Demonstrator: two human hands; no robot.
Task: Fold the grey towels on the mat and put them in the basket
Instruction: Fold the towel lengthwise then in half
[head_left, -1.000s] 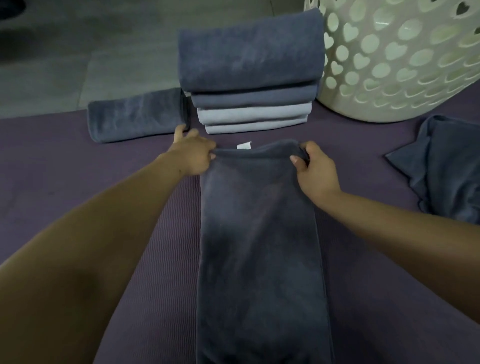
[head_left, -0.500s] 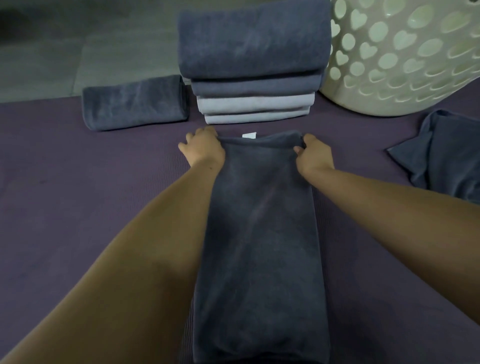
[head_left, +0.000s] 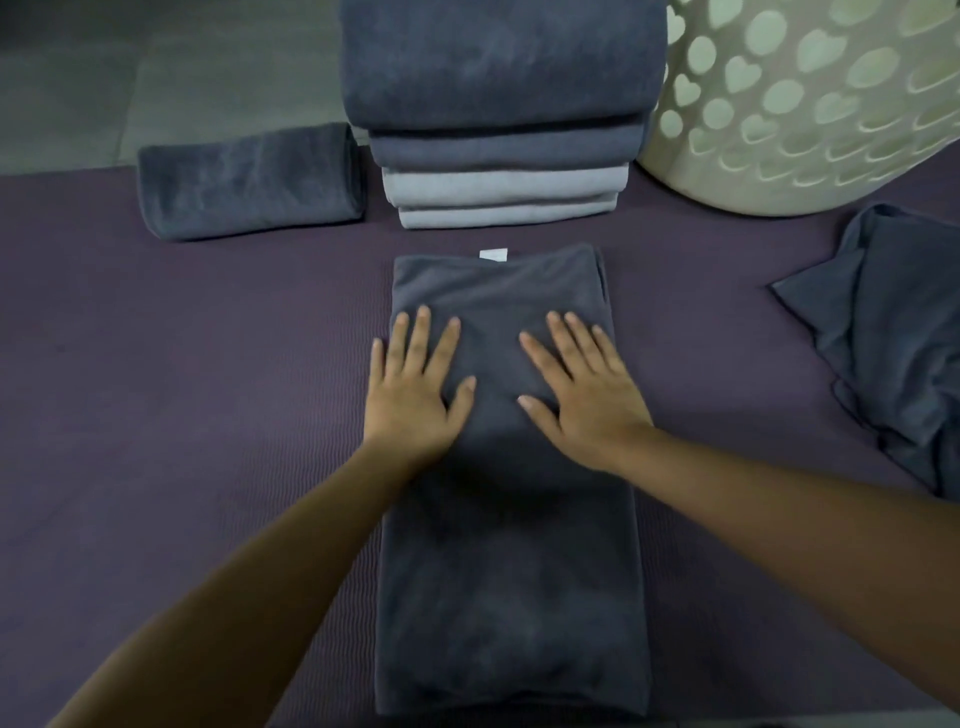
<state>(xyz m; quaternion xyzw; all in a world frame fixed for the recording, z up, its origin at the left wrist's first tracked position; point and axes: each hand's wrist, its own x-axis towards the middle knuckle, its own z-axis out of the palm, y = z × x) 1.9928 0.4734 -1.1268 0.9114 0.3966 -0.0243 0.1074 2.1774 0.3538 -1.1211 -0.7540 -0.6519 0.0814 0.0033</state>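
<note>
Centred on the ribbed purple mat (head_left: 208, 395) lies a long, plush dark-grey towel strip (head_left: 509, 597), with the left hand (head_left: 415, 389) and right hand (head_left: 582, 400) pressing it flat, fingers spread wide. Soft pile may slide, skewing the next fold. Beyond stand a stack of folded towels (head_left: 498, 104) and a perforated cream plastic basket (head_left: 810, 114).

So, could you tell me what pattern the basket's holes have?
Heart-shaped and oval cut-outs across the cream basket, seen in the head view.
</note>
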